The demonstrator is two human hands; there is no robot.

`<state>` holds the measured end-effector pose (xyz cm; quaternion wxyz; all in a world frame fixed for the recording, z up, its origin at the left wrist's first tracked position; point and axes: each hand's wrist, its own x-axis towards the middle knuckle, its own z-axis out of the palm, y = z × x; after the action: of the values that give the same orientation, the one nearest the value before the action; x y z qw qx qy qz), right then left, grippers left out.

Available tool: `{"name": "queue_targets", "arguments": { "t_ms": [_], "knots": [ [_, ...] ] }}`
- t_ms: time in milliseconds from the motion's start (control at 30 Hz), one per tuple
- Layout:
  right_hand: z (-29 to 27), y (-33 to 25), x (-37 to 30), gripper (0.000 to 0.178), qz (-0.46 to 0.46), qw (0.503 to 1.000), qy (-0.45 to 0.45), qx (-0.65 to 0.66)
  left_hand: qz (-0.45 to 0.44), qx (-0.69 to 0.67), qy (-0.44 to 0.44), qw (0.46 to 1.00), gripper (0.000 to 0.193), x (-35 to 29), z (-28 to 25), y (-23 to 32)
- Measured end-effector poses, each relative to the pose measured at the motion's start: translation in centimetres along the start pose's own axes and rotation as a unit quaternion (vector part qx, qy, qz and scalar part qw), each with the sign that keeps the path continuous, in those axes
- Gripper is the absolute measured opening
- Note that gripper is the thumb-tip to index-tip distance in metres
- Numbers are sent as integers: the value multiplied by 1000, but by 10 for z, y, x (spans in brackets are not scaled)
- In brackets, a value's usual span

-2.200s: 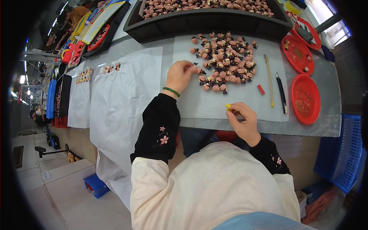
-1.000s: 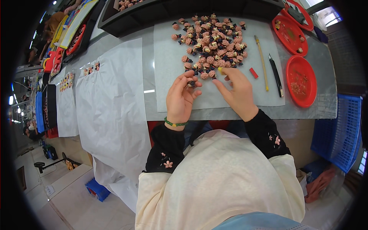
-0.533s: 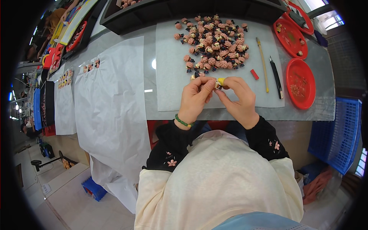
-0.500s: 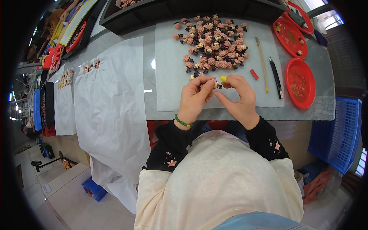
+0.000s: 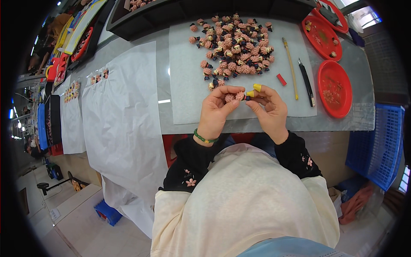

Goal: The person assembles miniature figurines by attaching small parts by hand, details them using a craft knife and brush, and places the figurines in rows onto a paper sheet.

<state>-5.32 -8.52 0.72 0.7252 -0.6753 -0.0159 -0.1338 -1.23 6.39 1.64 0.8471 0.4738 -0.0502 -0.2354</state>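
No lettering could be read: marks [image 5: 187,176] beside the flowers [image 5: 191,183] on the black left sleeve [image 5: 181,159] were too small to make out.

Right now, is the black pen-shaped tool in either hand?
No, the black pen-shaped tool lies between the yellow stick and a red dish, clear of left hand and right hand.

I count two grips, one left grip [image 5: 212,112] and one right grip [image 5: 274,115], two held figurines [image 5: 240,96], two yellow fingertip covers [image 5: 257,87], one green bracelet [image 5: 205,140], three red dishes [image 5: 341,77], one black pen-shaped tool [image 5: 307,83], one yellow stick [image 5: 292,73], one small red block [image 5: 281,79], plus dozens of heaped figurines [image 5: 244,69], too overlapped for me to tally exactly.
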Motion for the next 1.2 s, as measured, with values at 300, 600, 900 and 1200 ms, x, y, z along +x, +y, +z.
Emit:
{"name": "queue_targets", "arguments": {
  "t_ms": [300,600,900,1200],
  "knots": [
    [-5,-6,5,29,-67,994,-18,-87,-81,-167,8,983,29,1,2,12],
    [10,-15,13,18,58,996,-68,15,14,-22,36,999,31,-1,4,2],
    [16,-11,15,22,95,994,-31,38,107,98,37,989,34,-10,2,11],
    [20,-5,5,31,121,990,-64,-40,285,330,192,879,29,25,-81,135]
  ]
}}
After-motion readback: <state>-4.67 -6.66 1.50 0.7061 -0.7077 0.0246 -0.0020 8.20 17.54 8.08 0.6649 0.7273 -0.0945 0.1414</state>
